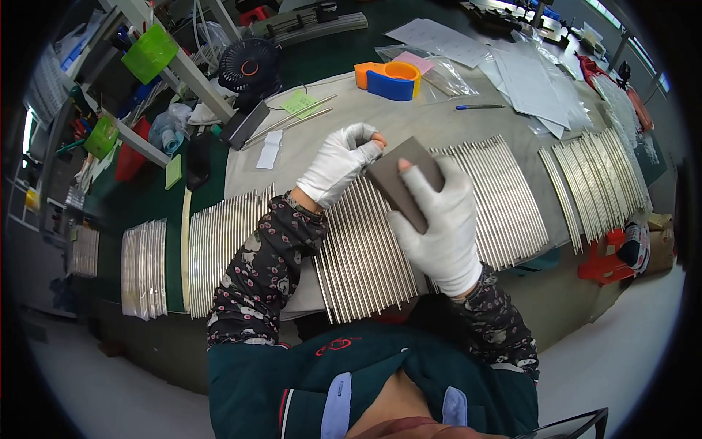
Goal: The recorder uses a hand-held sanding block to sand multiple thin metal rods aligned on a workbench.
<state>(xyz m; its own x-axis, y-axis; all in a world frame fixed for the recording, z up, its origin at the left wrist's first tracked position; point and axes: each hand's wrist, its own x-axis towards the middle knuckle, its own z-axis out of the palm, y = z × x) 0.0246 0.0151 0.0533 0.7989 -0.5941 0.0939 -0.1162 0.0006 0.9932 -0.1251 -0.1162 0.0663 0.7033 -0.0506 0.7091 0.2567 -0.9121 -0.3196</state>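
Both hands wear white gloves with some fingertips bare. In my right hand (444, 228) is a flat grey-brown block (393, 187), which looks like a sanding sponge; my fingers and thumb spread over its top. My left hand (338, 164) is closed at the block's left corner, thumb and fingertips pressed together. Whatever sits in that pinch is too small or hidden to tell. Below the hands lies a row of thin shiny metal rods (362, 256), side by side on the table. The block covers part of their far ends.
More rods lie in rows at the right (506, 205), far right (601, 183) and left (225, 238). Wrapped bundles (144, 269) are further left. Behind stand an orange-and-blue tape dispenser (390, 82), a black fan (248, 66), a pen (480, 107) and papers (528, 84).
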